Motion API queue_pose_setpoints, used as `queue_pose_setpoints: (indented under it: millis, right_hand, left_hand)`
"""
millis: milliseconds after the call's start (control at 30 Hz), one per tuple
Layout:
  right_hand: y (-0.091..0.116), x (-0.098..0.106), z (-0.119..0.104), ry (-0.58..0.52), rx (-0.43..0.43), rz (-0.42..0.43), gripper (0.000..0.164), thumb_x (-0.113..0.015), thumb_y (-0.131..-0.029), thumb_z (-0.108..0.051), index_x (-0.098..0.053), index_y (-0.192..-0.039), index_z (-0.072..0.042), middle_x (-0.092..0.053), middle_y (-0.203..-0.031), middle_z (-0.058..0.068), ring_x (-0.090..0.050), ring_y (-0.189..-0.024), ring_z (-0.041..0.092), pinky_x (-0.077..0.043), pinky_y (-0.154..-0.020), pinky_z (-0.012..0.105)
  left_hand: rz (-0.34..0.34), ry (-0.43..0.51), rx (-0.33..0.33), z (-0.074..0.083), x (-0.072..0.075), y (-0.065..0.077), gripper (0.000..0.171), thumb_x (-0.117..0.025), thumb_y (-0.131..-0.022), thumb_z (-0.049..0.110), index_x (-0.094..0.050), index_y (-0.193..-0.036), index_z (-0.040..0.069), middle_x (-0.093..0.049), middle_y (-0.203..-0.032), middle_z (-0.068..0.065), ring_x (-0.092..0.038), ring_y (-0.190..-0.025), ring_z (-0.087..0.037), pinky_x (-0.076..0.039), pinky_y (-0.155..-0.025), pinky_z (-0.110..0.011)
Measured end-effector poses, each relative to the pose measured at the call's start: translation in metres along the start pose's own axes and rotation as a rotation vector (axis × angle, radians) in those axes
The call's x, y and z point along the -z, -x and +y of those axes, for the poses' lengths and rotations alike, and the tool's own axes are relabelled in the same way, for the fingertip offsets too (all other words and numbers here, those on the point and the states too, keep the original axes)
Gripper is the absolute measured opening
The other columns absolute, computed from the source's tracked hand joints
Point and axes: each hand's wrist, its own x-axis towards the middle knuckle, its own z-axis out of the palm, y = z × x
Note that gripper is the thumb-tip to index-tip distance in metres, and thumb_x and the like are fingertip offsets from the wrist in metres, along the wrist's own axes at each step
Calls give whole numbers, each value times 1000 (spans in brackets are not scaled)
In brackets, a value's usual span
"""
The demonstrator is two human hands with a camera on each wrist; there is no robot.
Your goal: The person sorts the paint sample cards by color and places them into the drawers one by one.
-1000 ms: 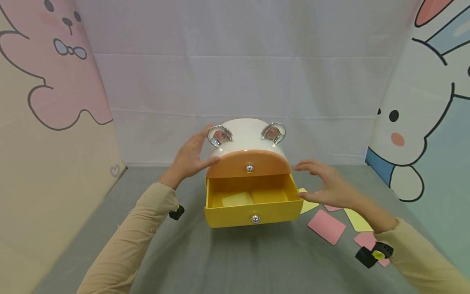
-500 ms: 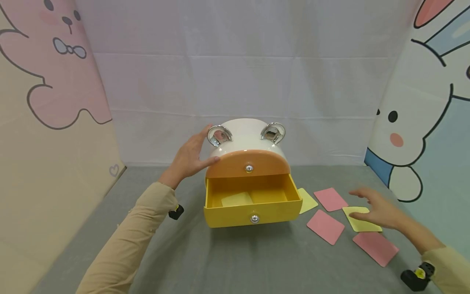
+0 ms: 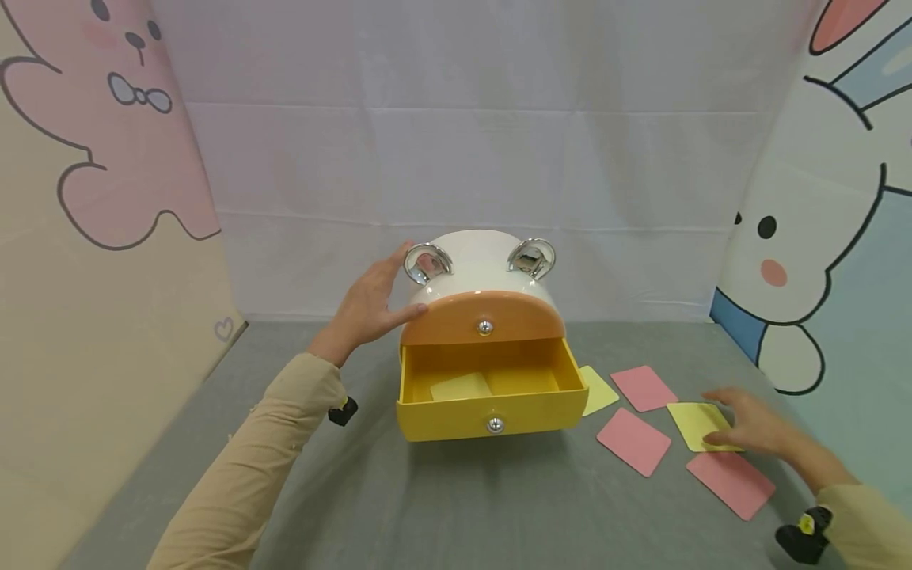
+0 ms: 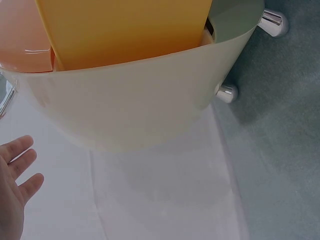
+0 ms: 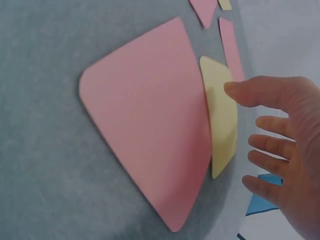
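Note:
A small white drawer box (image 3: 476, 261) with two silver ears stands at the middle of the table. Its orange upper drawer (image 3: 527, 318) is closed, while the yellow lower drawer (image 3: 456, 421) is pulled out with a pale yellow card (image 3: 461, 387) inside. My left hand (image 3: 365, 307) rests on the box's left side, thumb at the orange front's edge and fingers reaching behind. At right, my right hand (image 3: 755, 427) hovers over a yellow card (image 3: 691, 423), thumb and fingers spread apart around it. In the right wrist view the thumb overlaps that yellow card (image 5: 220, 120).
Pink cards (image 3: 634, 442), one at the back (image 3: 644, 388) and one nearer (image 3: 734, 483), lie around the yellow card. Another yellow card (image 3: 597, 392) lies beside the drawer's right side. White cloth (image 3: 456, 142) hangs behind; printed panels flank the grey table (image 3: 456, 507).
My right hand has left the drawer's right side and moved right and down to the yellow card, uncovering the cards near the drawer. My left hand stays on the box.

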Motion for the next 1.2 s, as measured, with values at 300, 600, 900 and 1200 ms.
queue_pose_setpoints:
  millis: [300,600,900,1200]
  right_hand:
    - [-4,-9,12,-37,-28,-13,67,-78,-64,-22,-50,-110,18,-52,-107,33,-47,-98,47,-40,-79,59]
    - [-14,-8,14,-27,-54,-79,64,-80,-61,-23,-55,-109,12,-54,-103,27,-49,-92,40,-42,-76,55]
    - [-18,-2,14,-11,-45,-131,64,-82,-59,-26,-57,-106,10,-50,-103,26,-49,-89,37,-44,-74,52]
    - [-20,-1,20,-40,-47,-101,58,-83,-60,-22,-52,-98,10,-54,-95,23,-50,-86,37,-44,-72,49]
  left_hand:
    - [2,0,-5,0,1,0,89,-61,-79,50,-13,-147,18,-36,-142,-11,-39,-123,-32,-34,-97,-50]
    - [10,8,-4,1,2,1,89,-64,-78,43,-15,-147,16,-36,-142,-12,-40,-122,-32,-34,-97,-49]
    - [-2,4,3,-1,-1,1,88,-58,-80,54,-13,-147,18,-37,-141,-12,-40,-121,-32,-35,-96,-50]
    - [9,11,-12,-1,-2,1,89,-53,-80,61,-13,-147,19,-39,-140,-12,-41,-121,-32,-35,-96,-50]
